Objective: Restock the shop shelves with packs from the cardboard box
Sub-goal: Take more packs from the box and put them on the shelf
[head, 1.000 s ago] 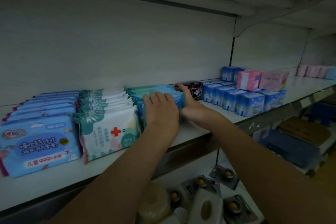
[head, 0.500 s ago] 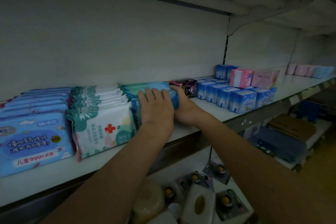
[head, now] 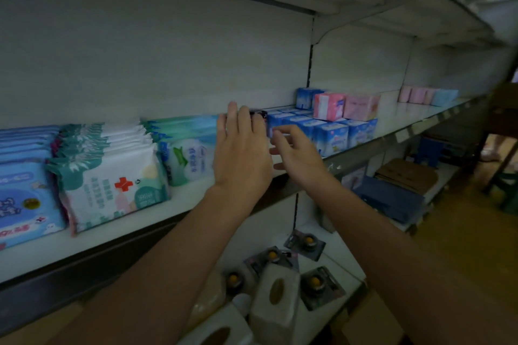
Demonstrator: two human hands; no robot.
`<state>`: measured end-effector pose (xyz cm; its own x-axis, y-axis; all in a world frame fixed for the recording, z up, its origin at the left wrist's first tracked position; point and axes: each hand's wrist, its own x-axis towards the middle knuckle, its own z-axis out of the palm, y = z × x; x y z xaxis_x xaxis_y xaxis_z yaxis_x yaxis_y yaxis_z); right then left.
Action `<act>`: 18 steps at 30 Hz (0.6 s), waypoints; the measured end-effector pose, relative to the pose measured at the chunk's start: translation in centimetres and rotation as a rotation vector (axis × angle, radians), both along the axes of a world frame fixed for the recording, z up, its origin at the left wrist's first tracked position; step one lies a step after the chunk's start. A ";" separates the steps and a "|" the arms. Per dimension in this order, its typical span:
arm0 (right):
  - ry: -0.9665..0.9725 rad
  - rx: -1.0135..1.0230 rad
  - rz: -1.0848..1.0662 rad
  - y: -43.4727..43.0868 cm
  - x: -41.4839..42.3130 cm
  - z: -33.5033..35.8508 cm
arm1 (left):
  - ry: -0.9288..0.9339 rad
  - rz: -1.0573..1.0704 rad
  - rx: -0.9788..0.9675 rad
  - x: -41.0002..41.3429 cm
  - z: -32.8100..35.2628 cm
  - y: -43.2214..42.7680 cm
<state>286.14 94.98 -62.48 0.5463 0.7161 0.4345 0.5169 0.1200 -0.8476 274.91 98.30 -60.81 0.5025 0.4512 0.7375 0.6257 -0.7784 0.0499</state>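
Note:
A row of blue-green wipe packs (head: pixel 187 154) stands on the white shelf (head: pixel 173 204). My left hand (head: pixel 241 154) is at the right end of that row, fingers straight and pointing up, covering part of the front pack. Whether it touches the pack I cannot tell. My right hand (head: pixel 297 151) hovers just to its right with fingers loosely spread, holding nothing. A small dark pack (head: pixel 259 114) peeks out behind my left fingertips.
White-teal packs with a red cross (head: pixel 112 182) and blue packs (head: pixel 25 193) fill the shelf's left. Blue-white boxes (head: pixel 330 134) and pink packs (head: pixel 346 106) stand on the right. Tissue packs (head: pixel 276 297) and carded items lie on the lower shelf; flattened cardboard (head: pixel 406 173) lies further right.
Both hands have come off the blue-green row. My right hand pulled back from its side and opened; my left hand rose and shifted right. The front pack's face now shows.

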 end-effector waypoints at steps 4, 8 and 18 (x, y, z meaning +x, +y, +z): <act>0.083 0.155 -0.027 -3.8 1.2 -0.7 | -0.106 -0.195 0.063 2.0 -2.3 -2.3; 0.110 0.212 -0.104 -7.9 3.0 -2.5 | -0.151 -0.356 0.049 4.9 -5.8 -5.2; 0.130 0.142 -0.297 -17.3 5.3 -11.4 | -0.134 -0.703 -0.391 9.2 -15.1 -11.9</act>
